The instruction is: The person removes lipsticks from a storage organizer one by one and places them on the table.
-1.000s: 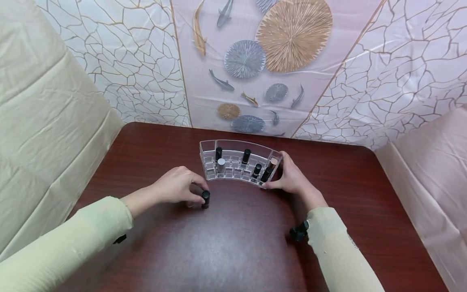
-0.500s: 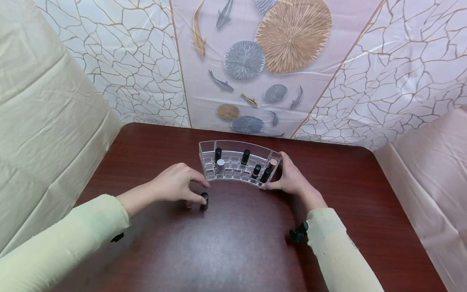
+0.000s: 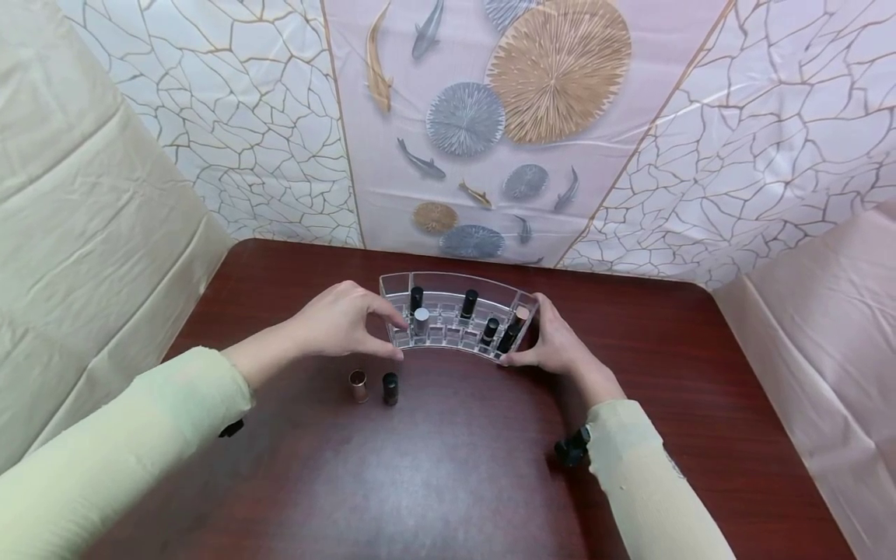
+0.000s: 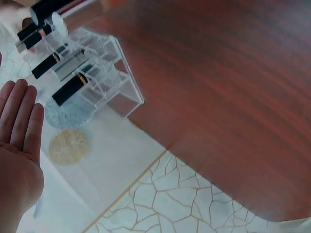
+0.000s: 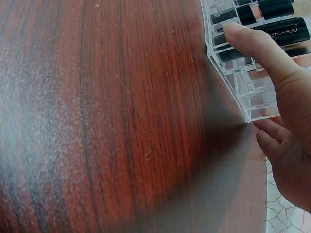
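A clear curved acrylic lipstick organizer [image 3: 455,336] stands on the table with several lipsticks in its slots. Most are black, such as one black lipstick [image 3: 469,303]; one is a silver-capped lipstick [image 3: 421,321]. My right hand [image 3: 556,338] grips the organizer's right end, thumb at the front and fingers behind. At the other end, my left hand [image 3: 343,320] holds no lipstick; its thumb and index finger are spread beside the corner. Contact there cannot be told. Straight fingers of that hand show in the left wrist view. Below it stand a rose-gold tube [image 3: 358,386] and a short black tube [image 3: 390,388].
The dark red-brown wooden table [image 3: 448,467] has rounded back corners. A patterned cloth [image 3: 280,140] hangs behind it, with pale cloth [image 3: 91,202] along the left side. Dark wrist gear [image 3: 574,445] sits under the right sleeve.
My left hand has let go of the black tube and moved up to the organizer's left end. Both loose tubes now show fully. The right hand keeps its grip.
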### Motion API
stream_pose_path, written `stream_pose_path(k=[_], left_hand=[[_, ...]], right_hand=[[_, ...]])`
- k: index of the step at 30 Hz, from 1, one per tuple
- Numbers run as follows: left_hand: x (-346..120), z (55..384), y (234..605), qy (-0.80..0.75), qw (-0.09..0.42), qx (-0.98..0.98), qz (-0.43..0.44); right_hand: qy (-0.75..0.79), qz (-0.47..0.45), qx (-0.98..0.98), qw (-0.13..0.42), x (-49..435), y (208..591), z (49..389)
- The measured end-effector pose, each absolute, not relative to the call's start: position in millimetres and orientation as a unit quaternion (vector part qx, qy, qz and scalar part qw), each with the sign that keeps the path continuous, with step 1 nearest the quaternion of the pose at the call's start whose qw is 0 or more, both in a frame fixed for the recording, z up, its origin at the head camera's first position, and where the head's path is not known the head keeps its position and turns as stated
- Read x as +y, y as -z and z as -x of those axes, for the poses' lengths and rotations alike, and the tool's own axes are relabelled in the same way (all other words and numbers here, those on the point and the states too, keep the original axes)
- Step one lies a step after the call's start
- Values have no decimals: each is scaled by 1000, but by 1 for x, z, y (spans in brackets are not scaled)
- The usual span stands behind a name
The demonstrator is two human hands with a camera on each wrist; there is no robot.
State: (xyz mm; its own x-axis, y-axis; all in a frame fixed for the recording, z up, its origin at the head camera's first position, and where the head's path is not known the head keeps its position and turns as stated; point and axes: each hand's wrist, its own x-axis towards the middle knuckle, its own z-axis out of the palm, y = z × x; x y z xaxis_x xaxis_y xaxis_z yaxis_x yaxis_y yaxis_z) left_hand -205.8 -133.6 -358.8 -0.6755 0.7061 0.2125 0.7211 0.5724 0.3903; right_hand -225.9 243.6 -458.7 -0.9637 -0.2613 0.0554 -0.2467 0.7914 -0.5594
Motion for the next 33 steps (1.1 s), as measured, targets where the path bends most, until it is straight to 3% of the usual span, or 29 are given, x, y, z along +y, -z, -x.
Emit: stream_pose_path(k=[33], left_hand=[[-126, 267, 349, 215, 36, -916, 336]], right_hand=[[282, 128, 951, 10, 242, 457, 225]])
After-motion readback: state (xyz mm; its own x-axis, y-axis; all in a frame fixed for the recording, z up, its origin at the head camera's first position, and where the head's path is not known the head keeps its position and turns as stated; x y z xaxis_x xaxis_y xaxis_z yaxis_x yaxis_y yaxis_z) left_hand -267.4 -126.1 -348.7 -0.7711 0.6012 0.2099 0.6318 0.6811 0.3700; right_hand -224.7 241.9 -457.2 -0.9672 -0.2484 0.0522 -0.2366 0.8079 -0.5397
